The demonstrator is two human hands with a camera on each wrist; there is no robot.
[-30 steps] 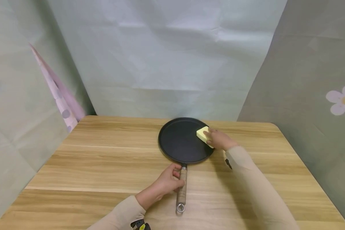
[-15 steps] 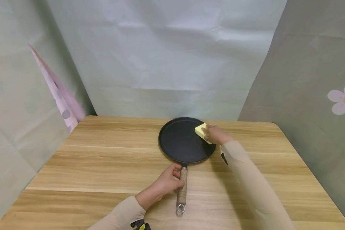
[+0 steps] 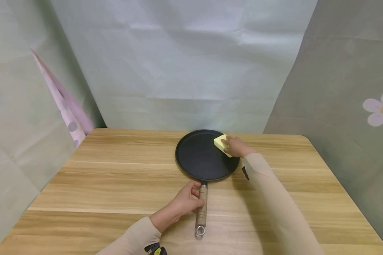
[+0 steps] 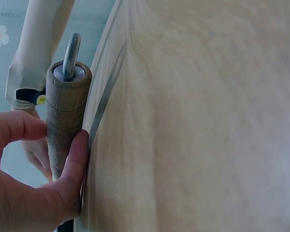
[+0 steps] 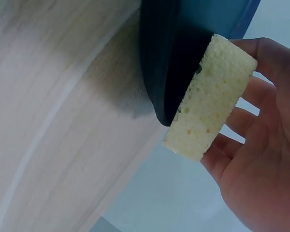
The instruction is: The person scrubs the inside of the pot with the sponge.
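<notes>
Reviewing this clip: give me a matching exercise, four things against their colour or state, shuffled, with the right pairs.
Things:
1. sponge
2. pan
3. pan handle
4. table

States:
A. flat, black, lying on the table
B. pale wood grain, bears everything
C. yellow, pressed on the pan's far right edge by the right hand
D. wooden, with a metal ring at its end, held by the left hand

Pairs: 1-C, 2-A, 3-D, 4-B

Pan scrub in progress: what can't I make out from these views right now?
- Sponge underside and its contact with the pan: hidden by the right hand in head view.
- Pan surface: cut off by the frame edge in right wrist view; dirt not discernible.
- Handle lower end: covered by the left hand.
</notes>
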